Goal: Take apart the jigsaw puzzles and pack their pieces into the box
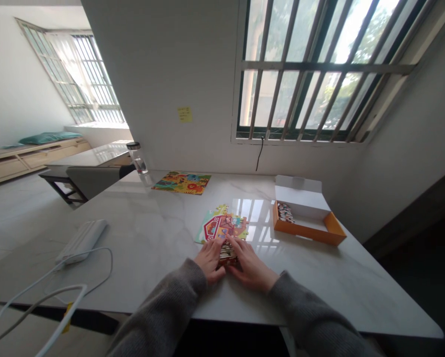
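Grey sleeves are reaching over the table (140,238); the left hand (208,259) and right hand (249,265) are cupping a small stack of puzzle pieces (227,252) from both sides, fingers curled, squaring it up beside the puzzle picture (222,225), near the open box (306,215).

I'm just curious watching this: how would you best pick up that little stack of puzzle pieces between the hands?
Probably by its two short sides, one hand from each side, as the left hand and right hand flank it now. The stack of puzzle pieces is loose and layered on the table, so squeezing the edges inward with the fingers should keep it together.
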### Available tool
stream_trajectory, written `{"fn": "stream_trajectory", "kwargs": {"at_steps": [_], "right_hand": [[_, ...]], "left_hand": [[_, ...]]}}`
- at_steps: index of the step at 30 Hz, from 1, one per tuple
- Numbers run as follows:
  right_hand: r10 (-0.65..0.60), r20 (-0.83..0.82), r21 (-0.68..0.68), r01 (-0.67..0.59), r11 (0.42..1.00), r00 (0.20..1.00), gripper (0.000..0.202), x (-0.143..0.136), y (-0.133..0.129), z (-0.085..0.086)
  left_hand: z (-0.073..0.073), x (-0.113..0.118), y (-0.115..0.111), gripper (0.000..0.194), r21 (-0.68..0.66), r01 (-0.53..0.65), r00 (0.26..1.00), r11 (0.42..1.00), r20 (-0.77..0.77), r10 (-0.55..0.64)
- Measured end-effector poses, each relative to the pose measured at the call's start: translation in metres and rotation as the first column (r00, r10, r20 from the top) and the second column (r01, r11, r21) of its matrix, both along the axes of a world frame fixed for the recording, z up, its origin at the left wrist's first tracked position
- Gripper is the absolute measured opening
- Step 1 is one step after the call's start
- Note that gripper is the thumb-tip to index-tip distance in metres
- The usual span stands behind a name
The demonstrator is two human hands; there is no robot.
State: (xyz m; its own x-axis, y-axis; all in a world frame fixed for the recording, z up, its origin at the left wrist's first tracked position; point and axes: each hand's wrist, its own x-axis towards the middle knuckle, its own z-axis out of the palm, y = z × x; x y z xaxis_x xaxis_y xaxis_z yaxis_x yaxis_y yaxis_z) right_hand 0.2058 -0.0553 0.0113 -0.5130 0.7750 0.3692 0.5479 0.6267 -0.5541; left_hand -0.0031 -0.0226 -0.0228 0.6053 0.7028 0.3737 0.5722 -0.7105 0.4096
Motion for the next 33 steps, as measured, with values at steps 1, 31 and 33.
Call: {"fn": "stream_trajectory", "kwargs": {"at_steps": [1,31,33], "right_hand": [[0.014,-0.023,-0.025,-0.015,1.000,1.000,0.089,-0.001,0.002,-0.001],[-0.073,-0.465,-0.374,-0.121,0.919,0.882,0.045,0.009,0.013,0.021],[-0.067,-0.453,-0.350,-0.108,0.930,0.889,0.046,0.010,0.013,0.022]], "left_hand": [[0.001,0.001,-0.001,0.083,0.004,-0.003,1.000,1.000,0.004,0.003],[0.050,-0.046,0.076,0.038,0.046,0.124,0.911,0.991,-0.402,-0.095],[0.049,-0.042,0.076,0.035,0.105,0.156,0.898,0.982,-0.430,-0.097]]}}
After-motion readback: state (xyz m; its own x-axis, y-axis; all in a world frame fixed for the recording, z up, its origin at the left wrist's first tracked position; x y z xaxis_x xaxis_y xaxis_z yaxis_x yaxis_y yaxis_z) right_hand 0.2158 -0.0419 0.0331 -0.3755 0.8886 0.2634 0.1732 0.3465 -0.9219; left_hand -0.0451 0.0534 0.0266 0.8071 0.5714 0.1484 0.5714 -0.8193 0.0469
